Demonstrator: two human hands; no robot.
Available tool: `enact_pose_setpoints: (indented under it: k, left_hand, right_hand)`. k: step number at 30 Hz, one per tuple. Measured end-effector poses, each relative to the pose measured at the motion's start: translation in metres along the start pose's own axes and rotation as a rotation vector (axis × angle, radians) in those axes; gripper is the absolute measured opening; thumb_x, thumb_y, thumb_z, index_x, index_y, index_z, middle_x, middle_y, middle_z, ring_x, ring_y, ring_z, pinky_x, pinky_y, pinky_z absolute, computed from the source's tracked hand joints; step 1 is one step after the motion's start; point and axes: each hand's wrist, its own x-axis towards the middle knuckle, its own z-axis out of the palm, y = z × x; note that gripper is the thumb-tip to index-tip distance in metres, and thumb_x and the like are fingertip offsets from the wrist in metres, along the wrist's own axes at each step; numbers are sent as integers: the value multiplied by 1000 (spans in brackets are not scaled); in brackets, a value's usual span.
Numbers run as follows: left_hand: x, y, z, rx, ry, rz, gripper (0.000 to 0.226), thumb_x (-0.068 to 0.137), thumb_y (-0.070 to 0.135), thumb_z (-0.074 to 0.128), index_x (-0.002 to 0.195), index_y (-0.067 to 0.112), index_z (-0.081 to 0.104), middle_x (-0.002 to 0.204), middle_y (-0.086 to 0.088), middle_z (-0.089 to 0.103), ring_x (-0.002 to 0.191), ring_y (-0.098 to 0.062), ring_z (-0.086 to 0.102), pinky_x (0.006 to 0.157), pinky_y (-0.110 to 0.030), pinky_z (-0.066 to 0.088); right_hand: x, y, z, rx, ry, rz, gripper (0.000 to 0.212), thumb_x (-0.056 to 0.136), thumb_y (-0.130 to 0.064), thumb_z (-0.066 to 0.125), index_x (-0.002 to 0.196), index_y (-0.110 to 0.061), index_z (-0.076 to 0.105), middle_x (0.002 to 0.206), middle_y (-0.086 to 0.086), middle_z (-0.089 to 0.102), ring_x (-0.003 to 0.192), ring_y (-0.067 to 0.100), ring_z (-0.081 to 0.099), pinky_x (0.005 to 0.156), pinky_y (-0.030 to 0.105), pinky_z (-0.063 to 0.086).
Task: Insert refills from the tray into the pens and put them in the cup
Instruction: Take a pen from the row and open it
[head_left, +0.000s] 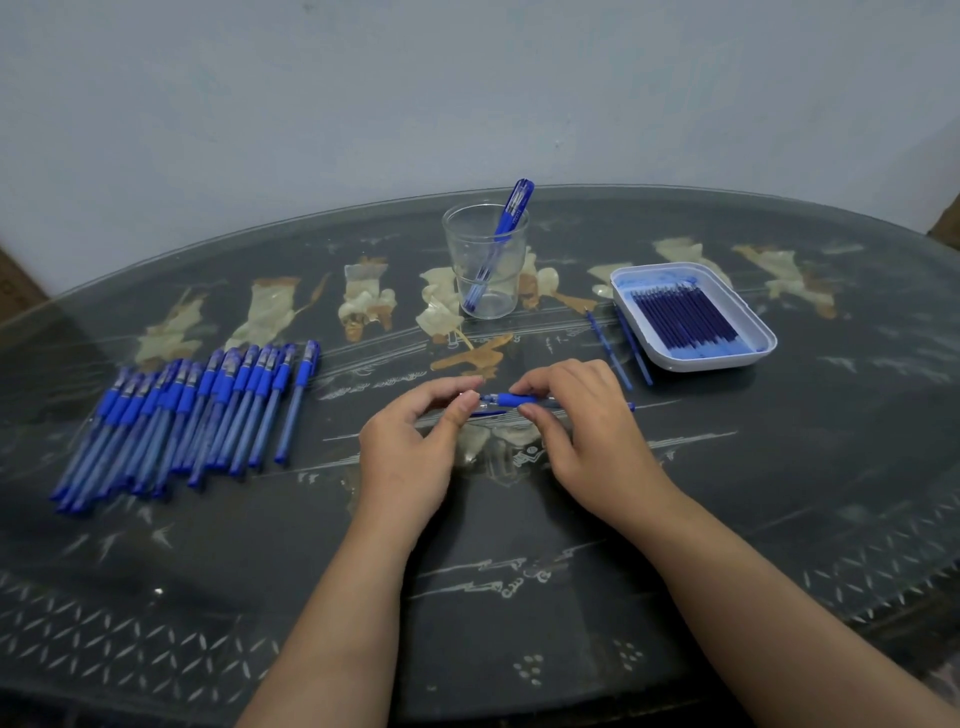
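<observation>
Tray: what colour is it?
The tray is white, stained blue inside; clearest in the head view.

Your light is dim, bluish, even; beyond your right hand (587, 436) the dark glass tabletop (789, 483) carries pale glare, rim bowed.

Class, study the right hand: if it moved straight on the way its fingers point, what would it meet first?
Probably the left hand, whose fingers lie just ahead of the right hand along the pen both pinch; depth is unclear.
</observation>
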Motion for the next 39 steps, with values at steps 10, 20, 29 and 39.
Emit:
enact_pose_setpoints:
  k: [10, 20, 29, 39]
  left_hand:
    - [0, 2, 2, 95, 93, -67, 24, 91, 42, 62, 77, 23, 68, 77, 14, 70, 78, 7, 59, 68, -6, 39]
    - [-1, 3, -1, -92, 219, -91, 5, 89, 27, 69, 85, 28, 69, 87, 14, 72, 92, -3, 66, 87, -24, 50]
    - [0, 3, -13, 256, 229, -3, 16, 81, 18, 77, 86, 24, 63, 83, 12, 67, 82, 2, 63, 83, -25, 52]
    - [3, 6, -22, 664, 34, 6, 13, 83, 39, 72, 92, 39, 62, 80, 21, 64, 94, -7, 55, 86, -31, 29]
  right_hand:
    - [0, 0, 0, -8, -1, -2, 12, 92, -16, 57, 102, -17, 64, 97, -8, 60, 92, 18, 51, 87, 16, 33]
    - [-1, 2, 1, -15, -2, 3, 13, 93, -17, 56, 102, -17, 64, 98, -8, 60, 93, 18, 50, 87, 17, 34]
    - [-1, 2, 0, -25, 9, 19, 15, 92, -21, 54, 103, -18, 64, 97, -8, 59, 92, 18, 50, 86, 16, 33]
    - [0, 1, 0, -22, 6, 40, 14, 91, -17, 57, 103, -17, 64, 98, -6, 60, 93, 19, 51, 86, 22, 36]
